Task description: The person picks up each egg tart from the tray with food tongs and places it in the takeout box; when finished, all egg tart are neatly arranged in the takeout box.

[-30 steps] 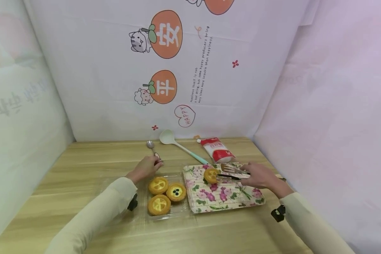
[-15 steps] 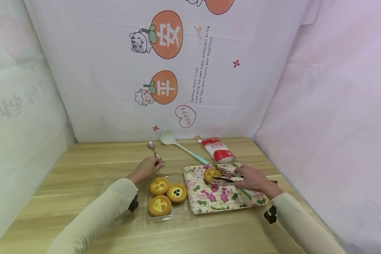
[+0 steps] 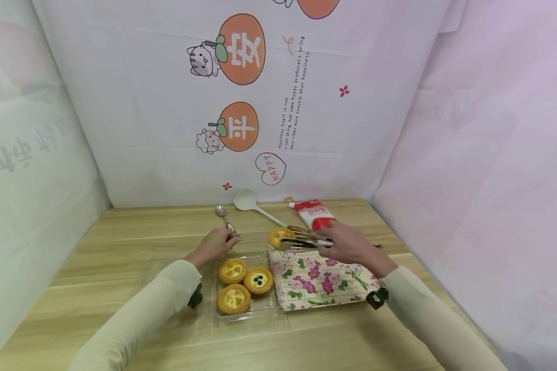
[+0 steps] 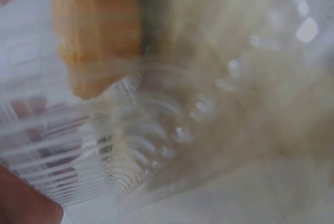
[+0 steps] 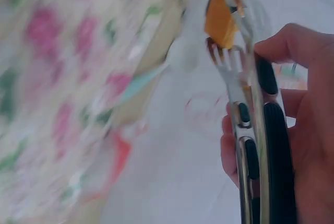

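Note:
My right hand (image 3: 348,245) grips metal food tongs (image 5: 250,114) with black handle inserts and fork-like tines. Between the tong ends sits a round yellow egg tart (image 3: 278,237), raised over the back left corner of the floral tray (image 3: 325,283). The right wrist view shows that tart (image 5: 222,20) edge-on. My left hand (image 3: 213,245), fingers curled, holds the back edge of a clear plastic box (image 3: 255,313). Three more tarts (image 3: 233,299) lie inside it, one topped with dark dots. The left wrist view looks through ribbed plastic (image 4: 125,156) at a blurred tart (image 4: 99,31).
A metal spoon (image 3: 220,212) lies behind the left hand. Beyond the tray are a white ladle (image 3: 246,200) with a mint handle and a red and white pouch (image 3: 313,211). Printed white cloth (image 3: 167,170) walls in the wooden table (image 3: 134,232) at back and sides.
The tongs have taken hold of the tart on the tray and lifted it. My right hand has moved left and back with it. My left hand stays put.

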Tool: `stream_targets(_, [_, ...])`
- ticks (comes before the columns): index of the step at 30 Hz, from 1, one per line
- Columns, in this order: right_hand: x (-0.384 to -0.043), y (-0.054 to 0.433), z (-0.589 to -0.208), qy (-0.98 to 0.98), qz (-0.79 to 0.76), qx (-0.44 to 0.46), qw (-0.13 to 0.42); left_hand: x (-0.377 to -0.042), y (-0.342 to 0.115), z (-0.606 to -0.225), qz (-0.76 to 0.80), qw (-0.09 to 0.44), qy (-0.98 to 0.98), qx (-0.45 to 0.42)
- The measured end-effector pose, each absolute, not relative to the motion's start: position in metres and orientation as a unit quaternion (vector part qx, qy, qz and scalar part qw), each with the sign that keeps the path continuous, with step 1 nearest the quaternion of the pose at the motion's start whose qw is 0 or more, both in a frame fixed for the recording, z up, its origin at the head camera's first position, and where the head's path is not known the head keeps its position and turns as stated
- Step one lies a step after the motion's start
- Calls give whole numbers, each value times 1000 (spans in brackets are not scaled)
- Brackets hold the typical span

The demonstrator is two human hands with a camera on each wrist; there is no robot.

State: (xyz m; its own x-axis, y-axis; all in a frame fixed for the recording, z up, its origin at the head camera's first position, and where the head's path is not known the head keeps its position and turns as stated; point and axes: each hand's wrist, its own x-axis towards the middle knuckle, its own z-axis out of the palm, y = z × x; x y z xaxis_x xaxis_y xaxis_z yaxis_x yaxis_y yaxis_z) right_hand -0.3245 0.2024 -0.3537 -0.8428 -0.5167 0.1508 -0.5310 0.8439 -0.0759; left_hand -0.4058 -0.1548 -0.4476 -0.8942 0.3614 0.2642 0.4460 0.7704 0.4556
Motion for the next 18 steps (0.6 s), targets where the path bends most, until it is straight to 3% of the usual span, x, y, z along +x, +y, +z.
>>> stream_targets(8, [-331,138,-349,-935,-5,350,67,-408,-157,-451,-256,88,-935,-227])
stream_targets(18, [-333,103,-348,-933,-100,341,61,-408,-160,-449,-261,92,-934,-225])
